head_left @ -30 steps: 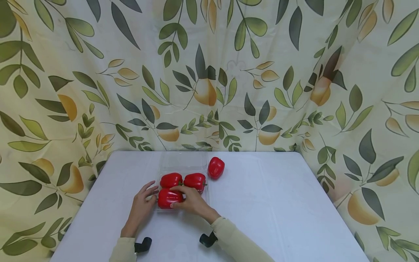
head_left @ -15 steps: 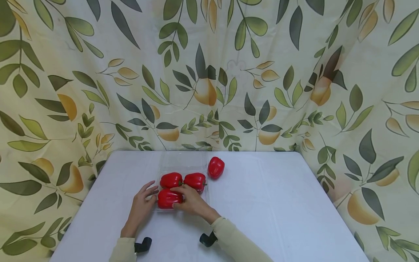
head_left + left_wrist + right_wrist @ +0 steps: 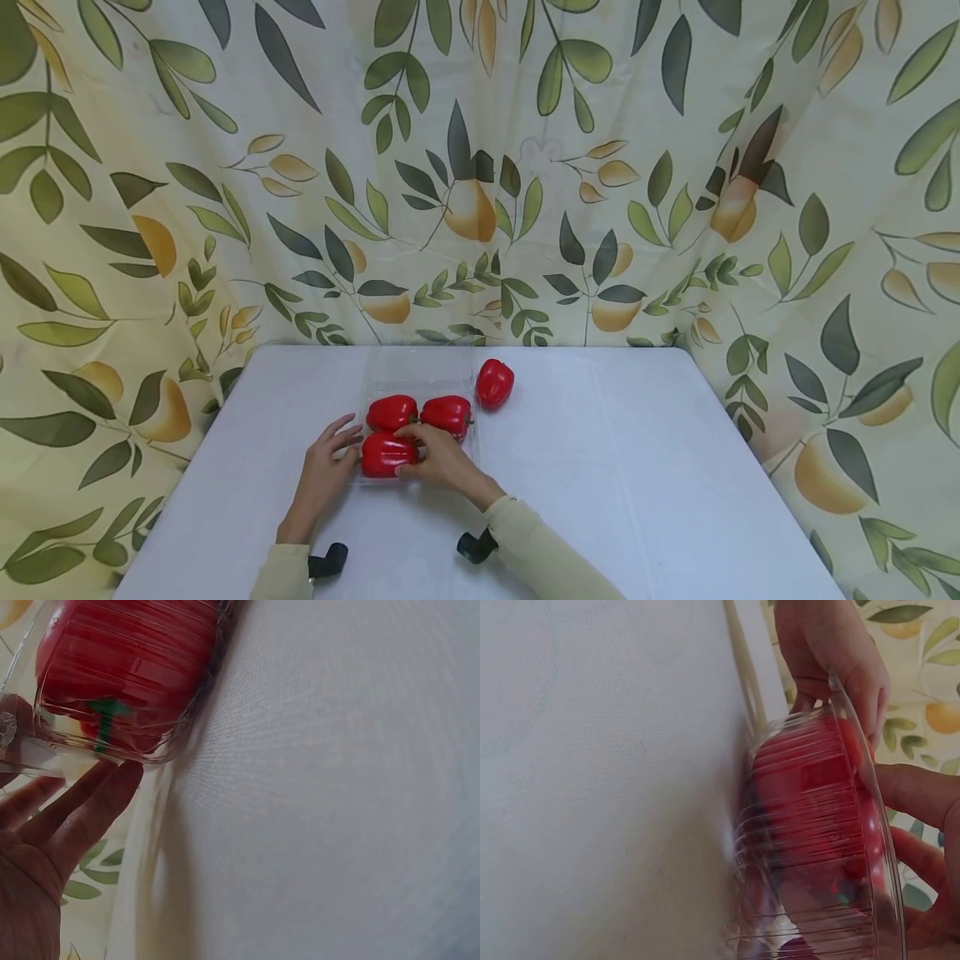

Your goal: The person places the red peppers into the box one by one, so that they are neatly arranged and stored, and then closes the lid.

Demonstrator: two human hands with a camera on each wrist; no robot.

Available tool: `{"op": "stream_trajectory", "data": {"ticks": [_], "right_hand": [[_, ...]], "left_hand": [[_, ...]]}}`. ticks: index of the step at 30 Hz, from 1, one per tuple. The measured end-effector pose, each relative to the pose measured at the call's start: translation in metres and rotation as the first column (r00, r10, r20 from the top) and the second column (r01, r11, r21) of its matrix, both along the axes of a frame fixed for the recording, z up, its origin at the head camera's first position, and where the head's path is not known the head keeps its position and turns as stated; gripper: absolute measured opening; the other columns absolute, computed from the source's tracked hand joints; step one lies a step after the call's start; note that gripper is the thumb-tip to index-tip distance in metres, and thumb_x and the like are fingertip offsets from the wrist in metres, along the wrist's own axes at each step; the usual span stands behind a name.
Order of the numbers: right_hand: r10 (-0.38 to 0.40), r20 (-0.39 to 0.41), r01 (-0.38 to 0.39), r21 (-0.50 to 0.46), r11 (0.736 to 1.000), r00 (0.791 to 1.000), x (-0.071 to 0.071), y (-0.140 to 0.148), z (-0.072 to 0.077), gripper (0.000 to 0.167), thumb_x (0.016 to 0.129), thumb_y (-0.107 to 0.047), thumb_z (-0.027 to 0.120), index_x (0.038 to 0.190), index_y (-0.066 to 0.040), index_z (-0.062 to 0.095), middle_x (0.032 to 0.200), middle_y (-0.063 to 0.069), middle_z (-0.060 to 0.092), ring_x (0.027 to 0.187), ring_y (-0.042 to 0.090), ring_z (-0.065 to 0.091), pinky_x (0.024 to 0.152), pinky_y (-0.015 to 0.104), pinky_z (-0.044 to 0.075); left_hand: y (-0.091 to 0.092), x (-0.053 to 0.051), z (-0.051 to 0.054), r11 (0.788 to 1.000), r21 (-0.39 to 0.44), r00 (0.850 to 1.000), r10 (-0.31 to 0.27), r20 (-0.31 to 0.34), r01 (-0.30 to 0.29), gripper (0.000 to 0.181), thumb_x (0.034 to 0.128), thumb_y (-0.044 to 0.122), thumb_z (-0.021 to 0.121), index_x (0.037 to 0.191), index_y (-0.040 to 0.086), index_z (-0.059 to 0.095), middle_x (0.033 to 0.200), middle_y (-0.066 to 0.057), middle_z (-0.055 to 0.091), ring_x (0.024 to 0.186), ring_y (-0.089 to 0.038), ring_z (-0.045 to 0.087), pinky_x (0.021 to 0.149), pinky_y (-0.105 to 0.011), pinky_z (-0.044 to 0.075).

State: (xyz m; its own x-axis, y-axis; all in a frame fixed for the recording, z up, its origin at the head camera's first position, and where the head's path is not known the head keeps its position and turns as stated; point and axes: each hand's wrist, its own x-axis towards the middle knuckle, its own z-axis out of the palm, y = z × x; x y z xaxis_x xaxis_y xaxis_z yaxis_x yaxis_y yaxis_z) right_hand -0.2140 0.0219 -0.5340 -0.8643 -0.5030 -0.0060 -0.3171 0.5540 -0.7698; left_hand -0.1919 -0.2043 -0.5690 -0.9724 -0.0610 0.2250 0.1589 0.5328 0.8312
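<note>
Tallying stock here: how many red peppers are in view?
4. In the clear container: the back-left pepper, back-right pepper, and front-left pepper held by the right hand. On the table, right of the container: a lone pepper. Another may hide behind that hand.

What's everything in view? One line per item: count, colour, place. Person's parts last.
Table: 1, white, beneath everything
Curtain: patterned cloth, cream with leaves and fruit, behind the table; number of pieces unclear
Container: 1, clear, on the table
Lid: 1, clear, open behind the container
Back peppers: 2, red, in the container
Front pepper: 1, red, in the right hand
Loose pepper: 1, red, right of the container
Wrist devices: 2, black, one per wrist
Sleeves: 2, pale yellow-green
Hands: 2, right on front pepper, left hand beside container
</note>
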Motion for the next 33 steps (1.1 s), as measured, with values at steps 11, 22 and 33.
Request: {"op": "stream_trajectory", "data": {"ticks": [11, 22, 33], "right_hand": [[-0.029, -0.101, 0.033, 0.038, 0.999, 0.994, 0.004, 0.0, 0.004, 0.062, 0.075, -0.03, 0.083, 0.132, -0.021, 0.059, 0.121, 0.0, 0.057, 0.113, 0.021, 0.056, 0.079, 0.023, 0.058], [-0.047, -0.127, 0.039, -0.058, 0.998, 0.991, 0.009, 0.005, 0.023, 0.058, 0.078, -0.028, 0.081, 0.131, -0.025, 0.057, 0.128, -0.001, 0.058, 0.118, 0.019, 0.056, 0.089, 0.033, 0.06], [-0.05, -0.134, 0.029, -0.156, 0.987, 0.99, 0.018, 0.019, 0.059, 0.052, 0.081, -0.027, 0.078, 0.129, -0.023, 0.059, 0.128, 0.0, 0.058, 0.112, 0.014, 0.057, 0.089, 0.022, 0.056]], "left_hand": [[0.0, -0.001, -0.001, 1.0, 0.0, 1.0, 0.003, -0.003, -0.003, 0.035, 0.0922, 0.007, 0.061, 0.127, 0.005, 0.064, 0.142, -0.012, 0.054, 0.113, -0.031, 0.067, 0.085, -0.035, 0.06], [0.0, -0.001, 0.0, 1.0, 0.001, 1.0, 0.008, -0.011, -0.008, 0.035, 0.0918, 0.007, 0.063, 0.127, 0.006, 0.065, 0.143, -0.011, 0.054, 0.113, -0.03, 0.067, 0.084, -0.035, 0.06], [0.001, 0.0, 0.003, 1.0, 0.003, 1.0, 0.001, 0.002, -0.001, 0.035, 0.0923, 0.007, 0.062, 0.128, 0.005, 0.064, 0.143, -0.011, 0.053, 0.114, -0.03, 0.066, 0.086, -0.036, 0.06]]}}
